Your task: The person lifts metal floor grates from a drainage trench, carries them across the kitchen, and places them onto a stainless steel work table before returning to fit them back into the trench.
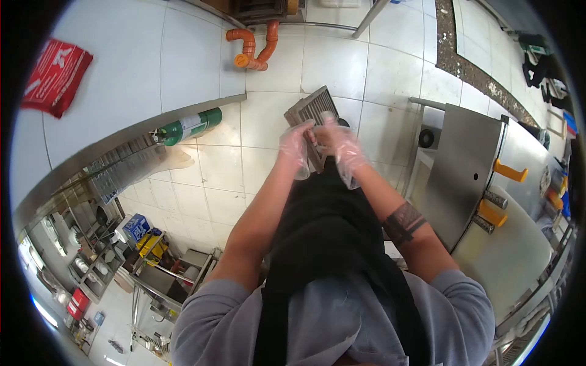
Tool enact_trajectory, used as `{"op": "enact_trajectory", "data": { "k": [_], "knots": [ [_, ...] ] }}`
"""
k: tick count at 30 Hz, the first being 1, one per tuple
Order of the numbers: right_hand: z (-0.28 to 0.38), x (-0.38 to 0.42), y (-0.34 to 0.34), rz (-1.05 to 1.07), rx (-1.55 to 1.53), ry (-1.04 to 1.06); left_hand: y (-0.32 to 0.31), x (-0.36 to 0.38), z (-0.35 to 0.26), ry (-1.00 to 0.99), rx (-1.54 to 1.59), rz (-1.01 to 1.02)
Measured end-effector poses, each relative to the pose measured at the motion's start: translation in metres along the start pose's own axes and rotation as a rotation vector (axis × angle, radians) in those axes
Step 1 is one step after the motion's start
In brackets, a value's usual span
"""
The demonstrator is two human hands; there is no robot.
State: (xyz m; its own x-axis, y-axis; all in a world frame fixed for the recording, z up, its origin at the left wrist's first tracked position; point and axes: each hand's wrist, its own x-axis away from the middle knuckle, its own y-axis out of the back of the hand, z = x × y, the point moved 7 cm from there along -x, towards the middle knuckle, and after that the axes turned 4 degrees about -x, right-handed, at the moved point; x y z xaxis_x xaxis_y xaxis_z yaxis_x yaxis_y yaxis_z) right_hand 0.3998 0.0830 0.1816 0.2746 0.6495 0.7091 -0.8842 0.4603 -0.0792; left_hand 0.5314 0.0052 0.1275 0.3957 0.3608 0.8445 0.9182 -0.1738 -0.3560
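My left hand [296, 144] and my right hand [340, 145] are close together in front of my black apron [336, 219], both in loose clear plastic gloves. The fingers of my left hand curl inward toward the right palm; I cannot tell what they pinch. My right hand has fingers stretched forward, somewhat smeared by motion, its glove hanging loose at the wrist. Beyond both hands is a grey-brown slatted box [317, 110] with a row of slots; the hands overlap it in this view.
To the left, a white counter [122, 67] bears a red packet [59, 76], with a green cylinder [194, 126] below its edge. Orange pipes [259, 52] stand ahead on the tiled floor [332, 67]. On the right are a steel cabinet [458, 165] and yellow-handled tools [510, 172].
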Motion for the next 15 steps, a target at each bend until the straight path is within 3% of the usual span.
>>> {"op": "enact_trajectory", "data": {
  "k": [1,3,4,5,7,9,11,13,15],
  "knots": [
    [-0.029,0.001,0.022,-0.164,-0.302,-0.207,0.001,-0.001,0.005,0.084,-0.088,-0.039],
    [-0.063,0.0,0.077,-0.362,-0.334,-0.134,-0.001,-0.016,0.007,0.07,-0.15,-0.072],
    [-0.1,-0.012,0.092,-0.387,-0.368,-0.304,-0.008,-0.019,0.003,-0.014,-0.181,-0.057],
    [-0.128,-0.027,0.088,-0.385,-0.377,-0.302,-0.014,-0.02,0.002,-0.095,-0.208,-0.042],
    [-0.193,-0.034,0.04,-0.009,-0.837,-0.768,-0.042,-0.004,-0.008,-0.149,-0.27,-0.055],
    [-0.172,-0.056,0.006,-0.083,-1.013,-0.668,-0.068,0.014,-0.024,-0.27,-0.174,0.026],
    [-0.17,-0.066,-0.015,-0.159,-1.187,-0.594,-0.05,0.034,-0.035,-0.407,-0.549,0.069],
    [-0.153,-0.092,-0.018,-0.08,-1.414,-0.434,-0.071,0.087,-0.071,-0.662,-1.307,0.087],
    [-0.14,-0.098,-0.01,-0.163,-1.245,-0.481,-0.036,0.117,-0.083,-0.744,-1.071,0.139]
  ]
}}
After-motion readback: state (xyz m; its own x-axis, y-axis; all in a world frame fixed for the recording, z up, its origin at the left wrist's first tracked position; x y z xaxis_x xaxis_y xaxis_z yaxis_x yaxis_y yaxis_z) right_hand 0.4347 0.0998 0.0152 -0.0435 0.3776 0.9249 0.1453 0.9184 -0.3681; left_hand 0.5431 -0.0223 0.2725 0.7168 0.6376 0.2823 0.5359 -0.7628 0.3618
